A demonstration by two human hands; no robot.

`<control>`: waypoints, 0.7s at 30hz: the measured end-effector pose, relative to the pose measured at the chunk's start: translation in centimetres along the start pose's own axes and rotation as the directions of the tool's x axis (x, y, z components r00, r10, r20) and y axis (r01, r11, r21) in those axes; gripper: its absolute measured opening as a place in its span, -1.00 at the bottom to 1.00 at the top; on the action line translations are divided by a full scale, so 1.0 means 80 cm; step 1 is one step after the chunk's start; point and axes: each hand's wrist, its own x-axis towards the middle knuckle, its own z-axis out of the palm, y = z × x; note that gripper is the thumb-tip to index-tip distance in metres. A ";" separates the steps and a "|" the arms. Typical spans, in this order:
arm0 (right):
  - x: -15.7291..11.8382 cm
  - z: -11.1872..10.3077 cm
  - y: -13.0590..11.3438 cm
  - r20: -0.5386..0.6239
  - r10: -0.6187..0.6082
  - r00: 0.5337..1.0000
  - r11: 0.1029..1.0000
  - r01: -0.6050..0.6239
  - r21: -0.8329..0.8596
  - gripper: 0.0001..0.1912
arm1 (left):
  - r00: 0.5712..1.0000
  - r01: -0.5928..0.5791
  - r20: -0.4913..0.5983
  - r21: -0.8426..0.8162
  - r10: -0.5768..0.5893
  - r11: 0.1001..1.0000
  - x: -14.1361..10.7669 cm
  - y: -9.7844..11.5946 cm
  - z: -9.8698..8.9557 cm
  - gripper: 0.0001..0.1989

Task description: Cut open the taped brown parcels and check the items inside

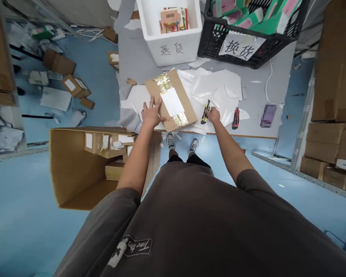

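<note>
A flat cardboard box (187, 100) with a white label and shiny tape strips lies tilted on the table, partly over white plastic sheeting (213, 84). My left hand (152, 114) rests on its left edge, fingers spread. To the right of the box, my right hand (213, 115) has its fingers closed at a yellow-and-black cutter (205, 111). A red-and-black cutter (235, 118) lies on the table further right, touched by neither hand.
Behind the flat box stand a white foam bin (173, 54) and a black crate (213, 44) of green-and-pink packages. A large open carton (72, 169) holding smaller boxes is at the table's front left. A blurred purple item (268, 115) lies on the right.
</note>
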 end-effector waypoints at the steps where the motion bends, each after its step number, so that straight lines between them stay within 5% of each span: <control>1: 0.008 0.009 -0.001 0.005 0.040 0.999 0.999 -0.040 -0.005 -0.39 | 1.000 0.017 0.007 0.010 -0.017 1.000 0.001 0.002 0.002 0.39; 6: 0.026 0.022 -0.019 0.034 0.115 0.993 0.993 -0.115 -0.029 -0.39 | 0.997 0.077 -0.007 0.023 -0.077 0.997 0.000 0.012 0.013 0.36; 12: 0.020 -0.055 -0.068 -0.126 -0.065 0.990 0.997 0.059 -0.051 -0.40 | 0.996 0.047 -0.078 -0.063 -0.052 0.997 -0.009 0.030 0.019 0.38; 17: -0.004 -0.115 -0.172 -0.080 -0.353 0.932 0.934 0.345 -0.098 -0.29 | 0.994 -0.008 -0.107 -0.089 -0.002 0.996 -0.010 0.036 0.008 0.36; 21: -0.031 -0.096 -0.274 0.059 -0.474 0.878 0.873 0.478 -0.098 -0.25 | 0.988 -0.106 -0.121 -0.109 0.093 0.988 0.020 0.014 -0.019 0.31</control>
